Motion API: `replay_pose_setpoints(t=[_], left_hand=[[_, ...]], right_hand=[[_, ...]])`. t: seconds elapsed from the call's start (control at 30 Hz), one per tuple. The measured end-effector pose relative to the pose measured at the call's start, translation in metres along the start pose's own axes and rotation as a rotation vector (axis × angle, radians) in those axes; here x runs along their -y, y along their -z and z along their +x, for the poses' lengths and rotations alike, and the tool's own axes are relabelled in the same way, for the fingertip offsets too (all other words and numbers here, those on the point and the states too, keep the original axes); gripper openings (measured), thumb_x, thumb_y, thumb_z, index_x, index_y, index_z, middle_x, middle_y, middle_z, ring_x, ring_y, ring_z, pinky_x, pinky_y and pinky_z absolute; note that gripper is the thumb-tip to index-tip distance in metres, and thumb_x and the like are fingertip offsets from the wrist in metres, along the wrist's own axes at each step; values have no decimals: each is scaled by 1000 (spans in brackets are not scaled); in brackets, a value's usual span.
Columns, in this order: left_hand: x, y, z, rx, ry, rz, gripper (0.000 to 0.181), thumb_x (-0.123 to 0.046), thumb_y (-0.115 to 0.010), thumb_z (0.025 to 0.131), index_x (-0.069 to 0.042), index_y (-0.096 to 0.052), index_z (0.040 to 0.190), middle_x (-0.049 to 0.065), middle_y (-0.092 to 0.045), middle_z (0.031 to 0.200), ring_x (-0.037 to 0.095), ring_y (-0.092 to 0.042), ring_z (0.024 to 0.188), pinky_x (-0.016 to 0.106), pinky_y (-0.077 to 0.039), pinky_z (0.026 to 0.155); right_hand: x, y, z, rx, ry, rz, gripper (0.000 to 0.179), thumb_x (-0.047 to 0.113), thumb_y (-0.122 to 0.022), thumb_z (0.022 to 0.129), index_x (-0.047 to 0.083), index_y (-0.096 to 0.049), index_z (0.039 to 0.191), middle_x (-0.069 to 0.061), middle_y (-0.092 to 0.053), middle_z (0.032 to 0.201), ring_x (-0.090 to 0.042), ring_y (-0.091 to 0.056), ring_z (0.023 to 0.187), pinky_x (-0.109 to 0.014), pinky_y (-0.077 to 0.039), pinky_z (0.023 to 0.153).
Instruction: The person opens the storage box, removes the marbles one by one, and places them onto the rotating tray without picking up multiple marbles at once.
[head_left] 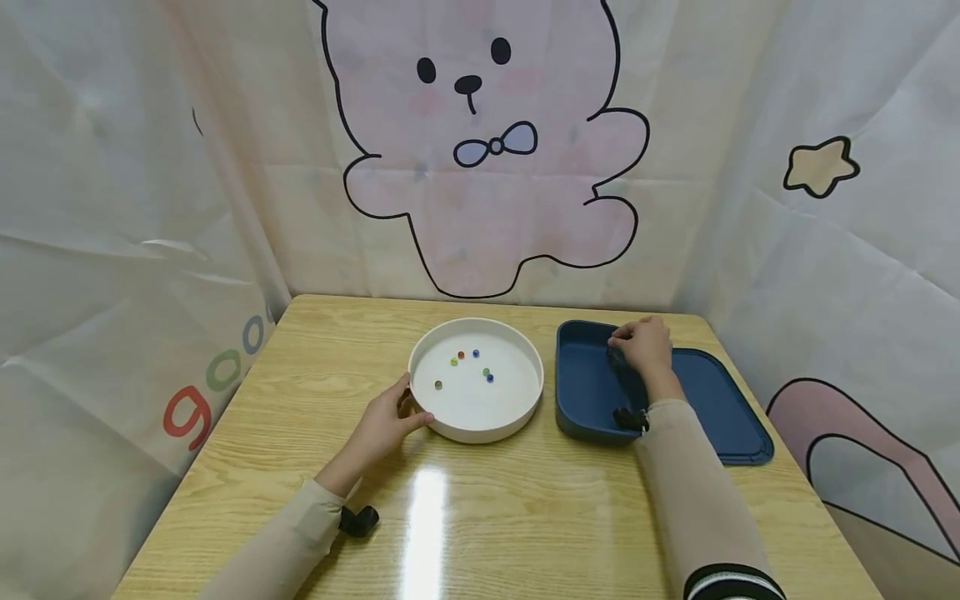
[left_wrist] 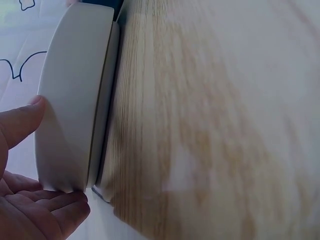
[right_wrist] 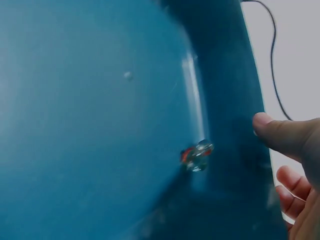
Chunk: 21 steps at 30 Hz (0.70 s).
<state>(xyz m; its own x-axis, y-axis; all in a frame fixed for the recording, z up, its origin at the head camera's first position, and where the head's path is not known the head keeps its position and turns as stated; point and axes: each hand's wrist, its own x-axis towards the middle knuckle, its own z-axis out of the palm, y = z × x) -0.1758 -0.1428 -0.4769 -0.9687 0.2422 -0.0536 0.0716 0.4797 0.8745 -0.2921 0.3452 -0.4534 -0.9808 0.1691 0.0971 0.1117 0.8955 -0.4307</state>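
Note:
A shallow white round dish (head_left: 480, 422) holds several small coloured marbles (head_left: 486, 372) spread over its bottom. My left hand (head_left: 381, 429) holds the dish's near left side, thumb and fingers set apart against its outer wall. To the right stands a dark blue rectangular box (head_left: 588, 392). My right hand (head_left: 647, 343) grips the box's far right part. In the right wrist view the thumb (right_wrist: 282, 135) lies over the inner side of the box wall, with the fingers outside. A few glassy marbles (right_wrist: 196, 156), clear and red, cluster by that wall inside.
A flat blue lid (head_left: 723, 408) lies on the wooden table (head_left: 517, 508), just right of the box. Printed cloth curtains (head_left: 480, 225) enclose the table at the back and both sides. Black wrist cameras (head_left: 358, 522) hang at both wrists.

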Motion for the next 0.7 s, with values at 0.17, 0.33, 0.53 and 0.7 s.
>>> replay_pose_setpoints(t=[0.17,0.33,0.53,0.7], left_hand=[[-1,-1,1,-2,0,10,95,-29,-80,91,-3,-23,163,21,-35,163,37,-39,148,49,-40,117],[-2,-1,0,-4,-1,31,95,-30,-80,91,-2,-24,162,22,-35,162,39,-41,146,50,-42,116],[-2,0,0,5,3,4,94,-28,-80,91,-6,-24,163,18,-34,164,36,-39,148,48,-40,117],[-3,2,1,5,7,8,94,-28,-80,91,-6,-24,163,18,-35,164,36,-39,148,49,-41,117]], right_hand=[[6,3,5,-21,4,84,27,30,-73,97,6,-77,109,-31,-42,142,-54,-34,134,-68,-34,107],[14,7,4,-3,24,230,28,26,-72,98,3,-75,114,-31,-41,141,-51,-37,131,-65,-37,107],[17,9,4,30,64,340,29,23,-71,100,0,-74,118,-27,-44,139,-48,-46,125,-61,-42,106],[23,12,5,45,106,380,31,24,-71,99,1,-73,120,-26,-47,139,-46,-47,125,-61,-42,105]])
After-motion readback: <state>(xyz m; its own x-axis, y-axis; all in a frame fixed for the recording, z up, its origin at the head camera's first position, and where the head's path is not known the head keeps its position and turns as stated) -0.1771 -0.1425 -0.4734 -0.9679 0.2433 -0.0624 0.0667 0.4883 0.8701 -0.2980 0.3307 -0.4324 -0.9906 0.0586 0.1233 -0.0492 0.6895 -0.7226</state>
